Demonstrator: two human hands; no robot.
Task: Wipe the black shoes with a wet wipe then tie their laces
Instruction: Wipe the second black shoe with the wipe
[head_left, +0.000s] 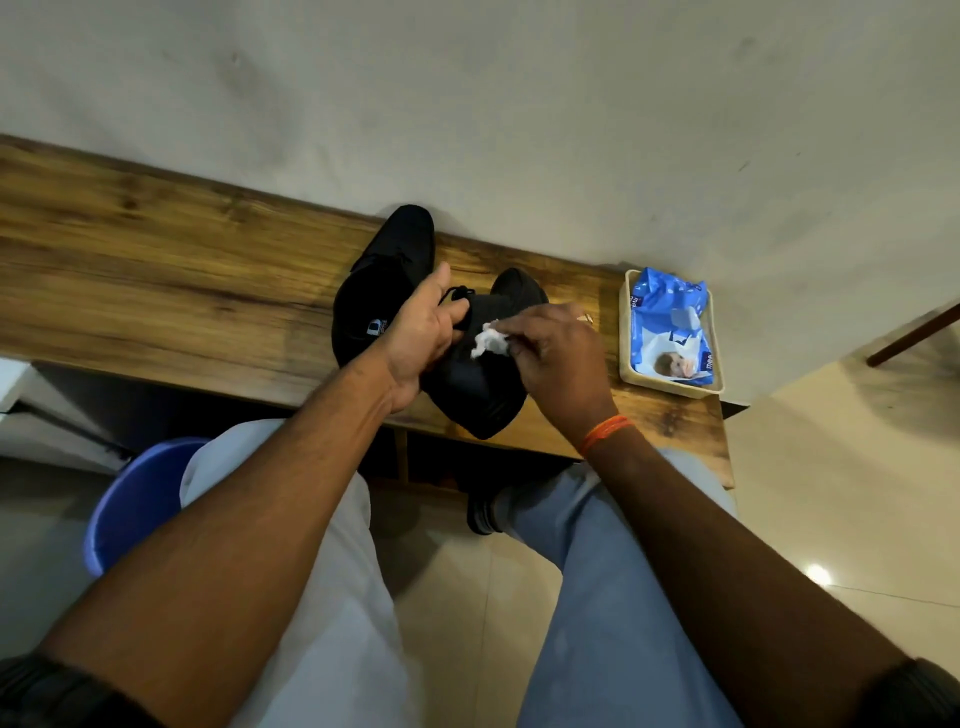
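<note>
Two black shoes lie on a narrow wooden table (156, 249). The left shoe (387, 265) rests untouched, toe toward the wall. My left hand (423, 332) grips the right shoe (478, 389) around its collar, next to its loose black lace (457, 293), with the heel pointing toward me. My right hand (558, 358) pinches a crumpled white wet wipe (490, 340) and presses it against the top of that shoe. An orange thread band circles my right wrist.
A cream tray (626, 332) holding a blue pack of wet wipes (670, 327) sits at the table's right end. A white wall runs behind the table. A blue bucket (140, 504) stands on the floor by my left knee. My legs are under the table edge.
</note>
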